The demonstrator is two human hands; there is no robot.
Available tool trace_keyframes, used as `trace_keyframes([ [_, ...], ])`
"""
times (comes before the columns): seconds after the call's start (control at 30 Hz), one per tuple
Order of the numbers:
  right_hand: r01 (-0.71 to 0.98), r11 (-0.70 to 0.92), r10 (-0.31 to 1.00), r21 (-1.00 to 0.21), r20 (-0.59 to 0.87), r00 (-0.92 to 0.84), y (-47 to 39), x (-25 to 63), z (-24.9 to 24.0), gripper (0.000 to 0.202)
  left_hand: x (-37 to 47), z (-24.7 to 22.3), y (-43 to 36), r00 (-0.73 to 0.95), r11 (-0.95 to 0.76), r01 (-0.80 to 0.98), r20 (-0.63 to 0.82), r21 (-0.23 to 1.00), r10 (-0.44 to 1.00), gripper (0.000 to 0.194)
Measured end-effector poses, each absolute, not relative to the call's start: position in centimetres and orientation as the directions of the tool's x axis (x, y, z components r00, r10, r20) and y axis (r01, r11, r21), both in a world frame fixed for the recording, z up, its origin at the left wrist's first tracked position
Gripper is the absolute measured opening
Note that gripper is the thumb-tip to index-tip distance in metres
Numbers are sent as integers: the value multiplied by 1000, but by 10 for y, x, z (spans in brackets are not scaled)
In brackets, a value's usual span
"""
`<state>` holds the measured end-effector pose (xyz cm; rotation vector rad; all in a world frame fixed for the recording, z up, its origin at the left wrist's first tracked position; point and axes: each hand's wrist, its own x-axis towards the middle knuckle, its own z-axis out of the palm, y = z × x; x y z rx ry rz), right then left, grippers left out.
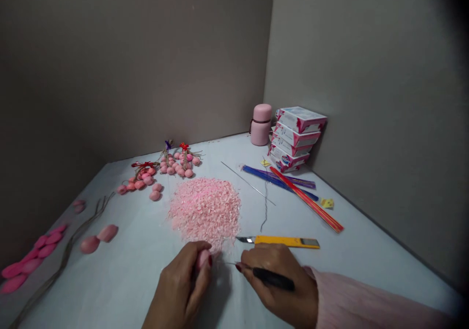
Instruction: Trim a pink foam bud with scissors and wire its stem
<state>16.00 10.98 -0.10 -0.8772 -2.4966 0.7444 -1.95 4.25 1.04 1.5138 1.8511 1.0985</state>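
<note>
My left hand (185, 280) is closed around a small rounded pink piece (202, 259) that looks like carved soap. Held like a pen in my right hand (276, 275) is a slim black-handled carving tool (274, 278), its thin metal tip pointing left toward the pink piece. A narrow gap seems to separate tip and piece. Just beyond both hands lies a heap of pink shavings (207, 209). A yellow utility knife (287, 242) rests right behind my right hand, blade out toward the heap.
Bunches of pink balls (179, 165) tied with ribbon sit at the back left. Pink ovals (34, 260) and twine (68, 251) lie left. Red ribbon strips (308, 199), blue strips (280, 180) and a thin rod (248, 183) lie right, before stacked boxes (296, 138) and a pink flask (261, 126).
</note>
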Motion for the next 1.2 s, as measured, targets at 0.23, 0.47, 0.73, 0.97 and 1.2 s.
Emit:
trace_keyframes([
  [0.23,185,-74,731,-980,-180,-658,107,152,-8,44,-18,1,42,-46,332,9,-332,943,942,36],
  [0.47,148,-31,693,-988,-128,-709,103,152,-6,45,-5,2,41,-123,136,468,-88,873,989,29],
  [0.73,133,-9,773,-991,-92,-628,104,153,-10,49,-15,1,45,-214,178,257,-124,950,969,29],
  [0.97,152,-6,806,-988,-95,-584,104,152,-12,51,-19,4,45,-145,353,-341,-419,872,896,28],
  [1.2,167,0,838,-986,-91,-538,105,152,-13,58,-17,14,42,-136,328,-307,-382,893,914,21],
])
